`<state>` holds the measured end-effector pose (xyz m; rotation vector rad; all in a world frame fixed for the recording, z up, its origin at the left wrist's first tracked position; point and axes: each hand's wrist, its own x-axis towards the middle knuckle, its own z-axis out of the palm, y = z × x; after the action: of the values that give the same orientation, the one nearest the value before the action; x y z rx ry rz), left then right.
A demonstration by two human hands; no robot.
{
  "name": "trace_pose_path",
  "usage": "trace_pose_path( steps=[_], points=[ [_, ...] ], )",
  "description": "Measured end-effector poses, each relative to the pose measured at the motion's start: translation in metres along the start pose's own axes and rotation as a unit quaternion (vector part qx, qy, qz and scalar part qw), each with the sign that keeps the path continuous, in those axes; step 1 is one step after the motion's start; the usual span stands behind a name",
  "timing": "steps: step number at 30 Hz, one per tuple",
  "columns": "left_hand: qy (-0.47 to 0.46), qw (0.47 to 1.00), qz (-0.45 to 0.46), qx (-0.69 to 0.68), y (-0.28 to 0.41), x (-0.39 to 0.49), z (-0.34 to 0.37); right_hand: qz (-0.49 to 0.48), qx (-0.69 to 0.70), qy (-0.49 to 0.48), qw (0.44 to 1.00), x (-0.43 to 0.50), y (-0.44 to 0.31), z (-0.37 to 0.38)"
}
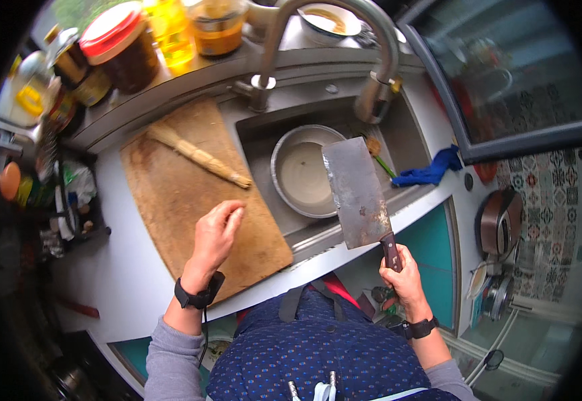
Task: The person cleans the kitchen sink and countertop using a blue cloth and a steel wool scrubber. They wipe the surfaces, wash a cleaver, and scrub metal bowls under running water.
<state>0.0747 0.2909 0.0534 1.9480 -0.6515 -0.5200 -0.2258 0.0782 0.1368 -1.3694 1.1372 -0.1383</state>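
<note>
My right hand [402,275] grips the dark wooden handle of a Chinese cleaver [356,193], its broad, stained blade pointing up over the sink's near right part. My left hand [219,230] is above a worn wooden cutting board [165,200], fingers curled loosely, with nothing seen in it. On the board's upper part lies a bound straw brush [200,156], slanting down to the right. A round metal basin [303,170] holding cloudy liquid stands in the steel sink [255,138], partly behind the blade.
A curved faucet [388,45] arches over the sink. A brush with a green handle [383,165] and a blue cloth [428,170] are at its right side. A red-lidded jar [125,55] and an oil bottle [170,40] line the sill. An open window frame [459,135] juts in at upper right.
</note>
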Motion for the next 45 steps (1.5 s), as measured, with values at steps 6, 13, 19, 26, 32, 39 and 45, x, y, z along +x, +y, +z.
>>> trace_pose_path(
  steps=[6, 13, 19, 26, 32, 39, 45],
  points=[
    [-0.217, 0.963, 0.069, 0.141, 0.029, 0.034, 0.113, 0.016, 0.014, 0.087, 0.996, 0.009, 0.026, -0.083],
    [-0.187, 0.968, -0.132, 0.101, -0.017, 0.094, 0.231, 0.020, 0.013, 0.055, 0.998, 0.065, 0.048, -0.195],
    [-0.053, 0.952, -0.222, 0.204, -0.061, 0.108, 0.287, 0.042, -0.006, -0.007, 0.999, 0.113, 0.036, -0.245],
    [-0.088, 0.985, -0.072, 0.129, -0.003, 0.158, 0.329, 0.057, 0.046, -0.010, 0.997, 0.126, 0.030, -0.274],
    [-0.149, 0.985, -0.021, 0.083, 0.051, 0.219, 0.406, 0.108, 0.045, 0.082, 0.990, 0.081, 0.031, -0.306],
    [0.194, 0.963, -0.160, 0.096, -0.080, 0.201, 0.380, 0.140, 0.053, 0.098, 0.984, 0.077, 0.039, -0.308],
    [0.111, 0.925, -0.345, 0.114, -0.169, 0.168, 0.321, 0.108, -0.031, -0.001, 0.994, 0.132, 0.027, -0.269]
  ],
)
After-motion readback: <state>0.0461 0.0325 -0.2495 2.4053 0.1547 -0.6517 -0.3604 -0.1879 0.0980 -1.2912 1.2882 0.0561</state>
